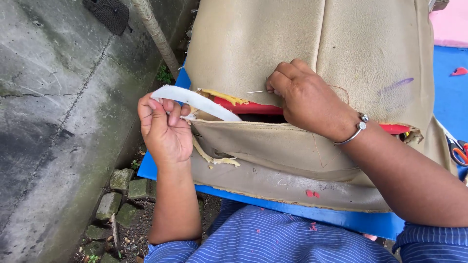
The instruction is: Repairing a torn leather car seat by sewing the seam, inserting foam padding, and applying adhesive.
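Hand-stitching a torn tan seat cover [312,44], mid-stitch.
Head view: left hand [163,129] fingers grip one white curved strip [195,101] at the tear's left end; right hand [304,97] fingers pinch one needle [254,91] at the seam; one red layer [253,107] shows inside; cover lies on one blue surface [360,221]; next move likely needs a steady pull-through.

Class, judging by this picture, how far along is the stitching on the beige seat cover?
Done: no finished stitches can be made out. In hand: the right hand pinches a needle at the seam; the left hand holds a white strip. Left: the split still gapes, showing red lining.
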